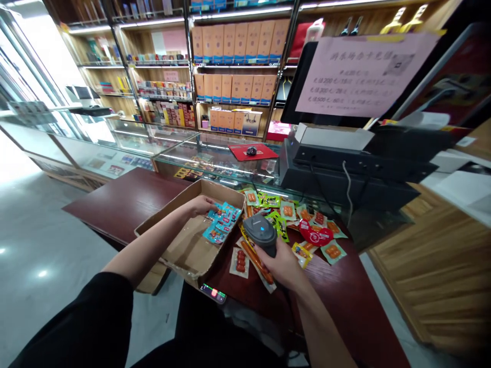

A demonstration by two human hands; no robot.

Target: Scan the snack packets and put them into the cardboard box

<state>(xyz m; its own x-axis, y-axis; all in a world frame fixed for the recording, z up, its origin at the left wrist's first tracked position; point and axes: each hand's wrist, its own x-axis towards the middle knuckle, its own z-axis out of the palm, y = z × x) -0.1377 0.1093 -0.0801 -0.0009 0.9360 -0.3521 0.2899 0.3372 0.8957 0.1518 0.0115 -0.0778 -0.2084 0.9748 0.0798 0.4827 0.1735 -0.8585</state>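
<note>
My left hand (202,205) reaches into a shallow cardboard box (153,223), its fingers closed at the edge of some blue snack packets (223,221). The packets lie at the box's right side. My right hand (282,260) grips a dark grey handheld scanner (260,228) with a small blue light on top. Under and around the scanner, several sausage packs and green packets (282,225) spread over the dark red table (326,296). A pack of small sausages (240,260) lies just right of the box. A red packet (316,233) is farther right.
A glass counter (184,153) runs behind the table, bearing a red mouse pad (241,152) with a mouse. Black equipment (326,158) with a cable and a papered screen (356,76) stand at the right. A phone (213,293) lies below the box's near corner.
</note>
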